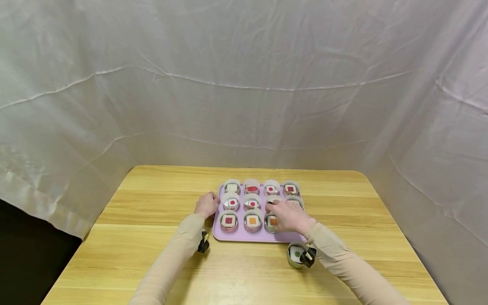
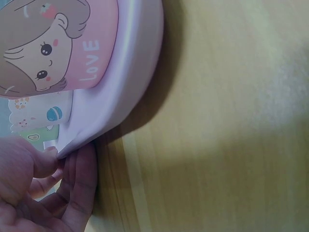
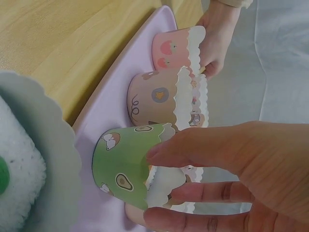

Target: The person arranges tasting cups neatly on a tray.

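A lilac tray (image 1: 238,233) bears several paper cups in rows, each with a small white, colour-centred piece in most. At its left edge my left hand (image 1: 207,205) pinches the rim, thumb above and curled fingers beneath, as the left wrist view shows. My right hand (image 1: 291,217) is at the front right of the tray, round a green avocado-print paper cup (image 3: 118,164). The thumb lies against the cup's side and the fingers are at its far side. The cup stands upright on the tray, partly hidden by the hand.
Another paper cup (image 1: 294,255) with a green-centred white piece stands on the wooden table (image 1: 126,237), off the tray's front right corner and close under my right wrist. Pale curtains (image 1: 244,106) hang behind and at both sides of the table.
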`<move>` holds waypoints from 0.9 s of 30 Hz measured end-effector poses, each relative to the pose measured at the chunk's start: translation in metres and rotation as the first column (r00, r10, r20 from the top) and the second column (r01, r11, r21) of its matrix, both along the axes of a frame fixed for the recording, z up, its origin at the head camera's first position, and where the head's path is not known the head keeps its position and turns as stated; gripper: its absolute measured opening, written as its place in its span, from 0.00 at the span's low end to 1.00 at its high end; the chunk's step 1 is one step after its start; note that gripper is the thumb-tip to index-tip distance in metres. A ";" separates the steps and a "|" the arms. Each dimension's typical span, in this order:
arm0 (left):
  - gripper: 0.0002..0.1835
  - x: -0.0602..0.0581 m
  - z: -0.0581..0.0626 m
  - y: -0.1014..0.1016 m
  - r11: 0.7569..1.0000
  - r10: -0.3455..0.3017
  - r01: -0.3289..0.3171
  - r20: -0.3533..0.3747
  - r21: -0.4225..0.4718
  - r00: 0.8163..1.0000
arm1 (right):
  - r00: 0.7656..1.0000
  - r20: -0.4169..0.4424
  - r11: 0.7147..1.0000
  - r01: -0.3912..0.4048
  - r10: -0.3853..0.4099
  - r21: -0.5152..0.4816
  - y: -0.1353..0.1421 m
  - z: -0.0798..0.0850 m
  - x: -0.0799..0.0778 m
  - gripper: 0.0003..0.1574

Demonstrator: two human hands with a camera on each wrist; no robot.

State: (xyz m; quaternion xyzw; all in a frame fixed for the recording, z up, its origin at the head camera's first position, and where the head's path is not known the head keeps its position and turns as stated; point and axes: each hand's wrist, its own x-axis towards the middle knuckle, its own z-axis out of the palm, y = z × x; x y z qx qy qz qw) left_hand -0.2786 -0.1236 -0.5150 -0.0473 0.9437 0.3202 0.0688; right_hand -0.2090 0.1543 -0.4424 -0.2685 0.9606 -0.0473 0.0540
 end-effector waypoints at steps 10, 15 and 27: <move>0.12 0.001 0.000 0.000 1.000 0.002 -0.002 -0.005 -0.008 1.000 | 1.000 -0.011 1.000 0.003 -0.003 0.002 -0.001 -0.001 0.001 0.32; 0.12 0.001 0.000 0.000 1.000 0.002 -0.002 -0.002 -0.007 1.000 | 1.000 -0.014 1.000 0.006 -0.006 0.005 0.000 -0.002 0.001 0.32; 0.12 0.000 0.000 0.000 1.000 -0.002 0.002 -0.002 -0.010 1.000 | 0.999 -0.009 0.998 0.045 -0.045 -0.035 0.003 0.000 0.004 0.33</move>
